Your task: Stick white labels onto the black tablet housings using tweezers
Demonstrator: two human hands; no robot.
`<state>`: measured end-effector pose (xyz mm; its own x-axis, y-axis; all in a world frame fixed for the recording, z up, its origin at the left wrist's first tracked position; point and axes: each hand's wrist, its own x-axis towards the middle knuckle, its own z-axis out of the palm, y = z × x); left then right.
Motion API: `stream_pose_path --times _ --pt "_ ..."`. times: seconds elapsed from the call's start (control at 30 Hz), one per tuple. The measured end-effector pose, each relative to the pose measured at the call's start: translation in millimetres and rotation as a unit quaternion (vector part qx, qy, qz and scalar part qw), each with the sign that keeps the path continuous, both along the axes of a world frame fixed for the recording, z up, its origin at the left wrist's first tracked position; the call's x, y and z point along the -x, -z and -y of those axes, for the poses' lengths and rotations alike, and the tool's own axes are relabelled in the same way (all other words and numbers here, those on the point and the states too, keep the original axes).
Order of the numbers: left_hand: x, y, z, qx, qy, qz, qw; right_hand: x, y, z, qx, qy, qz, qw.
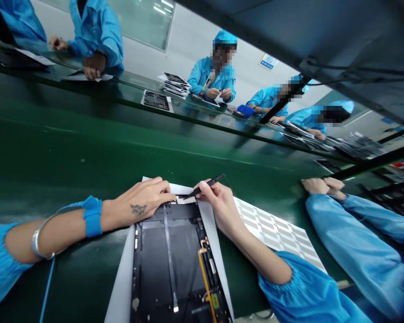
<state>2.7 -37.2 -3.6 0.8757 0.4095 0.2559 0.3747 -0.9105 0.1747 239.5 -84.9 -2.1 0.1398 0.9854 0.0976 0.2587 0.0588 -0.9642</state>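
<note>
A black tablet housing [185, 251] with flat cables and small parts inside lies on a white sheet [119, 280] in front of me. My left hand [148, 197] rests on its upper left corner, fingers closed against the top edge, close to a small white strip [186, 200]. Black tweezers [212, 180] are held in my right hand [220, 202]; their tips point left and down at that strip. Whether the tips grip or only touch it cannot be made out. A blue wrist strap [93, 216] circles my left wrist.
A sheet of pale stickers [276, 229] lies right of the housing on the green table [70, 157]. A co-worker's folded hands [323, 186] rest farther right. Beyond a raised ledge sit several people in blue, with stacked housings [175, 85]. A dark shelf [323, 36] hangs overhead.
</note>
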Motion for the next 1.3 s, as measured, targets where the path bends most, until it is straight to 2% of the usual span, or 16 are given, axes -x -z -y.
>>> stream_pose_path --times 0.13,0.33,0.5,0.83,1.07,1.3 --pt "-1 2.3 -1 0.0 0.001 0.0 1.0 2 -5.3 2 -0.03 -0.005 0.088 0.996" --pt "0 3.4 -1 -0.016 0.008 0.011 1.0 8 -10.3 10 -0.091 0.014 0.117 0.989" --pt "1 6.5 -2 -0.025 0.011 0.021 0.999 11 -6.1 11 -0.165 -0.082 0.161 0.97" --pt "1 4.2 -2 -0.04 0.014 0.013 0.999 11 -4.3 11 -0.259 -0.141 0.228 0.928" --pt "2 7.9 -2 -0.039 0.019 0.033 0.999 10 -2.1 11 -0.259 -0.117 0.22 0.933" --pt "2 5.3 -2 -0.055 0.014 0.026 0.998 8 -4.5 13 -0.266 -0.154 0.2 0.93"
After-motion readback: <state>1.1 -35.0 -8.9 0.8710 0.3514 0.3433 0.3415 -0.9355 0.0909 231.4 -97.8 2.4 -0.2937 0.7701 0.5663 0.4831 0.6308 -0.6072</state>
